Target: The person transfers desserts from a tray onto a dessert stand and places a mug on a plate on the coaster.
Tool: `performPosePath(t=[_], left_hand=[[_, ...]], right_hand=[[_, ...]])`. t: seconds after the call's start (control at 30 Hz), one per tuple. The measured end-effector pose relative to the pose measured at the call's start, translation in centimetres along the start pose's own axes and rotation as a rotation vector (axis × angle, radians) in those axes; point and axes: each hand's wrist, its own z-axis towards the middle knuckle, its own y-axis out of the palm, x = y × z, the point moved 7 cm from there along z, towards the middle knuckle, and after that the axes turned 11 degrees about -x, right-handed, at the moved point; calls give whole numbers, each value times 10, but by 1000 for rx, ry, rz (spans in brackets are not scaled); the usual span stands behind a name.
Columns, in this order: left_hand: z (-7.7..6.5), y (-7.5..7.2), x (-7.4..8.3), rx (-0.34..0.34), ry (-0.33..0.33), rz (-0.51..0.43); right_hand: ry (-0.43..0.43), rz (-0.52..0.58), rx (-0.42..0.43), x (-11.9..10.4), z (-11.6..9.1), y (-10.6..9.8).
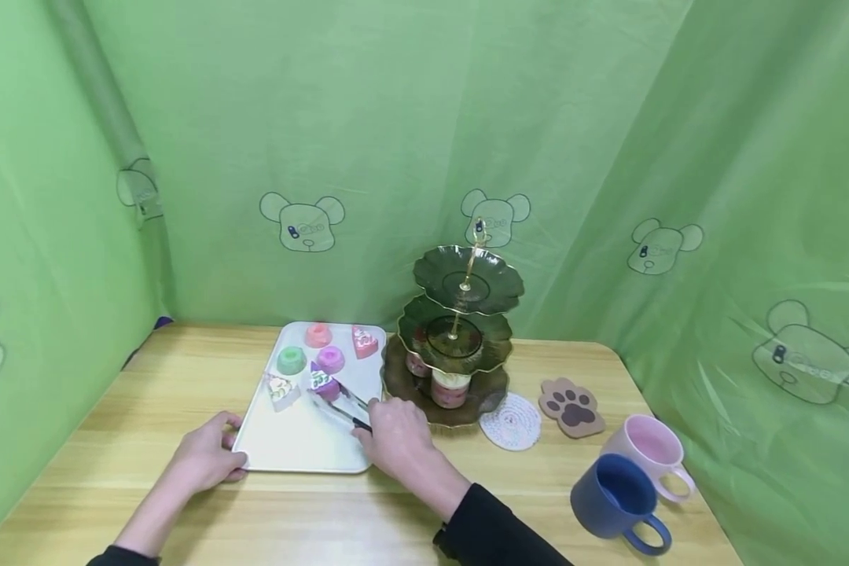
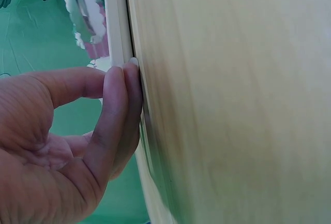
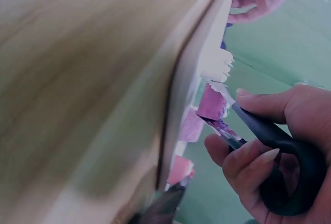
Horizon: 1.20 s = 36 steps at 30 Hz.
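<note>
My left hand (image 1: 201, 456) grips the near left corner of a white tray (image 1: 304, 448), thumb and fingers at its rim. My right hand (image 1: 399, 432) holds tongs with black loop handles (image 3: 271, 133) and metal tips. Between the tips, over the tray, is a purple toy cake slice (image 1: 325, 385) with white and green topping; the right wrist view shows a tip on either side of it. Around it on the tray are a white cake slice (image 1: 281, 392), a green ring cake (image 1: 292, 361), a lilac one (image 1: 330, 359), an orange one (image 1: 318, 335) and a pink slice (image 1: 365, 343).
Right of the tray stands a dark three-tier stand (image 1: 467, 287), with dessert cups (image 1: 450, 391) on its lowest tier. Further right lie a round woven coaster (image 1: 511, 422) and a paw-shaped coaster (image 1: 571, 407). A pink mug (image 1: 647, 448) and a blue mug (image 1: 611, 499) stand near the right edge.
</note>
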Motion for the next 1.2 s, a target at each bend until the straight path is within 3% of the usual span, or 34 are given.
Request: performPosePath(t=[0.13, 0.53, 0.97, 1.2], left_hand=[[0, 0, -3, -7, -6, -10], [2, -4, 1, -16, -2, -5], [2, -4, -2, -17, 6, -18], [2, -2, -3, -26, -4, -21]], right_hand=[[-10, -5, -1, 3, -8, -13], [-58, 4, 98, 24, -48, -74], [-34, 1, 226, 67, -97, -126], [30, -15, 206, 99, -116, -137]])
